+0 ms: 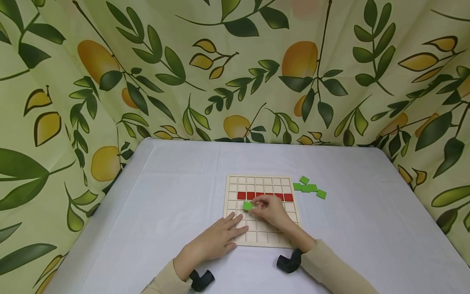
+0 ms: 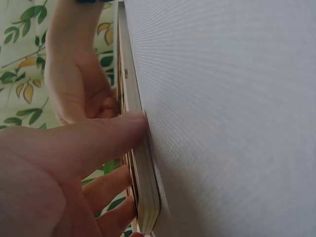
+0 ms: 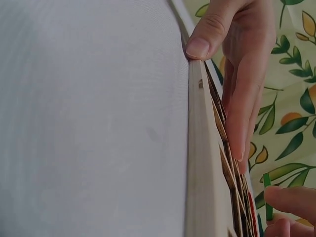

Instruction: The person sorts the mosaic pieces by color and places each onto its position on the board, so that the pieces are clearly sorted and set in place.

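A square wooden grid board (image 1: 262, 237) lies on the white table, with a row of red square tiles (image 1: 241, 195) across its upper half. My right hand (image 1: 271, 210) pinches a green square tile (image 1: 247, 206) between thumb and fingertips, just below the left part of the red row. In the right wrist view that green tile (image 3: 268, 197) stands edge-on above the board. My left hand (image 1: 216, 241) rests on the board's lower left corner, fingers spread and fairly straight. Its thumb (image 2: 108, 138) touches the board's near side edge in the left wrist view.
Several loose green tiles (image 1: 306, 188) lie on the table just right of the board's upper corner. A black strap-on device (image 1: 289, 262) is worn at the right wrist, another (image 1: 202, 281) at the left. A leaf-and-fruit patterned curtain (image 1: 235, 81) hangs behind the table (image 1: 165, 183).
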